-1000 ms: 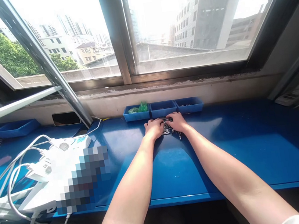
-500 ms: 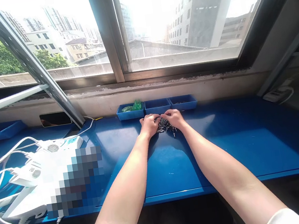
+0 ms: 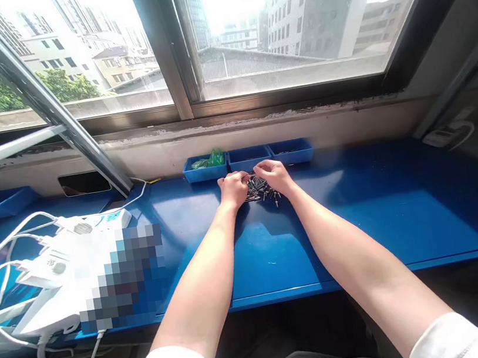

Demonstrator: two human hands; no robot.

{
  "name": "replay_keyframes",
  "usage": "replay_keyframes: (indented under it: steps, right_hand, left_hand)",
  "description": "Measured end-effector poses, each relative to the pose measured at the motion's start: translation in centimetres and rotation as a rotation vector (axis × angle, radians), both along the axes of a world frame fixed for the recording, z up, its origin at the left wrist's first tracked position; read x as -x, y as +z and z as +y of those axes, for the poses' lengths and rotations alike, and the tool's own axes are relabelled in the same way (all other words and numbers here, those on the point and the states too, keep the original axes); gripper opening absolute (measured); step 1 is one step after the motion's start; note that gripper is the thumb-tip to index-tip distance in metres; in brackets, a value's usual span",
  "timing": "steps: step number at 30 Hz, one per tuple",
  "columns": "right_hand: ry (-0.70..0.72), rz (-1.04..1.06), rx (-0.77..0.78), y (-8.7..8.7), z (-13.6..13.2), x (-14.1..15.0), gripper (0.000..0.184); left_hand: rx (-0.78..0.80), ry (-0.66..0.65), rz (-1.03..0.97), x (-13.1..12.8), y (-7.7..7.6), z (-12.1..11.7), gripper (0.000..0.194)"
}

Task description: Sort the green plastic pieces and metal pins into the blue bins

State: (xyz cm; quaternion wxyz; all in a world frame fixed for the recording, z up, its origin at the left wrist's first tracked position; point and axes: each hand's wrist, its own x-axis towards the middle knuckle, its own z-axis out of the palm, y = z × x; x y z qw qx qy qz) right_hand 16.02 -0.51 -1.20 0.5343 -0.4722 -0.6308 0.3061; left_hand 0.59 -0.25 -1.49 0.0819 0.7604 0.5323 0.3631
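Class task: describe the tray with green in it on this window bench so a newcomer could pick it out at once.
Find the large window, then the blue bench below its sill. Against the wall stand three small blue trays in a row. Yours is the leftmost, the only one holding a green bundle.

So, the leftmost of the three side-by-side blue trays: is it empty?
Not empty: green plastic sits inside the tray, rising above its rim.

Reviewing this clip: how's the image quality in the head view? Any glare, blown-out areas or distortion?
In the head view, the sky through the window is blown out, the blue workbench shows soft glare, a pixelated patch hides part of the white power strip, and wide-angle distortion bows the window frame.
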Motion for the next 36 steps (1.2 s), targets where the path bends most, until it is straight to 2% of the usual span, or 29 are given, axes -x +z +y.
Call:
replay_keyframes:
  steps: [5,11,15,20,23,28,31,36]
  right_hand:
    - [0.08,0.092,0.008,0.1,-0.1,-0.2,0.036]
    - [0.084,0.109,0.038,0.0,0.0,-0.4,0.03]
    - [0.052,0.086,0.076,0.3,-0.2,-0.4,0.033]
    - [-0.097,0.088,0.059,0.1,0.2,-0.7,0.033]
    - [-0.281,0.094,0.007,-0.2,0.9,-1.3,0.03]
    - [-0.554,0.014,-0.028,-0.3,1.4,-2.6,0.037]
    - [-0.627,-0.043,-0.038,0.0,1.5,-3.2,0.043]
    - [-0.646,-0.078,-0.026,0.0,1.8,-3.7,0.049]
  left_hand:
    - [0.038,0.038,0.011,0.1,0.3,0.0,0.026]
    - [0.085,0.052,0.047,-0.2,0.5,-0.3,0.027]
    - [0.127,0.029,0.064,-0.4,0.8,-0.5,0.031]
    - [0.14,0.092,0.046,-0.3,0.7,-0.3,0.032]
    - [0.144,0.157,0.039,-0.1,0.5,0.1,0.029]
    - [0.148,0.183,0.026,0.3,0.0,0.5,0.029]
    - [0.154,0.181,0.028,0.3,-0.2,0.6,0.029]
    - [0.17,0.176,0.038,0.3,-0.4,0.8,0.029]
